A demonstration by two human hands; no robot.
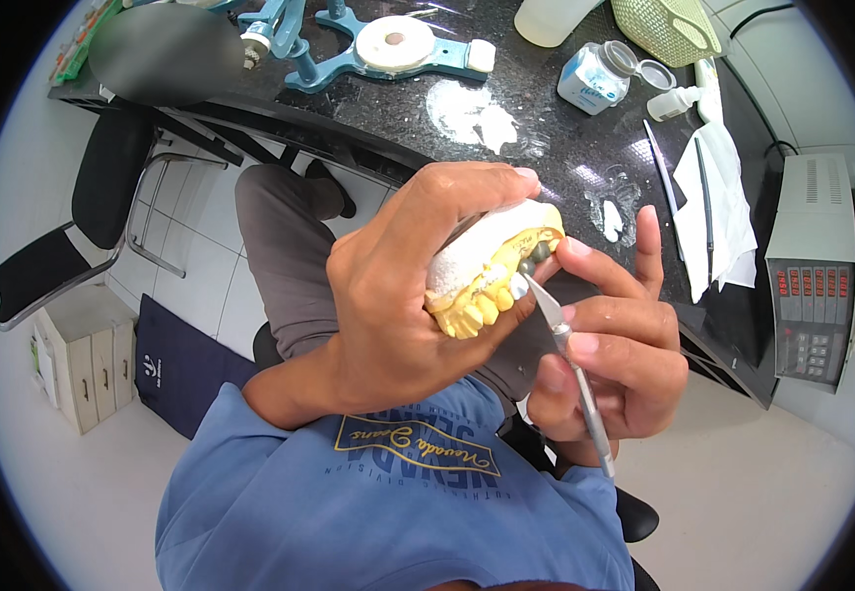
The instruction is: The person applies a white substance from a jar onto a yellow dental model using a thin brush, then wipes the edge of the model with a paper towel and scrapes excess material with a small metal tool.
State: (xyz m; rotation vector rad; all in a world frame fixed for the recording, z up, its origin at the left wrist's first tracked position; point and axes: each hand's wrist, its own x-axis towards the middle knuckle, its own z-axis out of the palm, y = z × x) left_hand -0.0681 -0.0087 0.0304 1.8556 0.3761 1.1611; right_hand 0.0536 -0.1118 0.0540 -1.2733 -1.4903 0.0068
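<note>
My left hand (pixel 388 286) grips a dental cast (pixel 487 258) with a white plaster base and a row of yellow teeth. Some teeth on its right side are dark grey, and a small white piece sits beside them. In my right hand (pixel 624 355) is a scalpel (pixel 585 394), held like a pen between thumb and fingers. Its blade tip lies at the white piece near the grey teeth; whether it touches cannot be made out. My right index fingertip rests by the cast's right end. The left thumb and fingers wrap around the plaster base.
On the dark speckled bench stand a blue articulator (pixel 388 54), a white-labelled jar (pixel 595 79), a small bottle (pixel 672 102) and a green basket (pixel 669 30). White powder (pixel 472 113) is scattered there. Thin tools lie by tissue paper (pixel 718 207). A control box (pixel 812 276) sits right; a chair (pixel 102 187) stands left.
</note>
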